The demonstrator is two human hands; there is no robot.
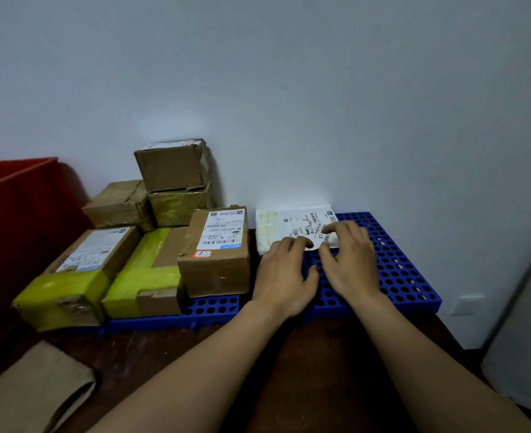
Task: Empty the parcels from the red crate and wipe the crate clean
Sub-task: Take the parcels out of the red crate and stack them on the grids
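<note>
2 bare forearms reach forward; the left hand (pixel 284 273) and right hand (pixel 350 260) rest loose, spread fingers on 1 white parcel (pixel 286 226) lying on a blue pallet (pixel 398 270). 6 boxes (pixel 217 251) stand left of it, beside 1 red crate (pixel 17 207)
</note>
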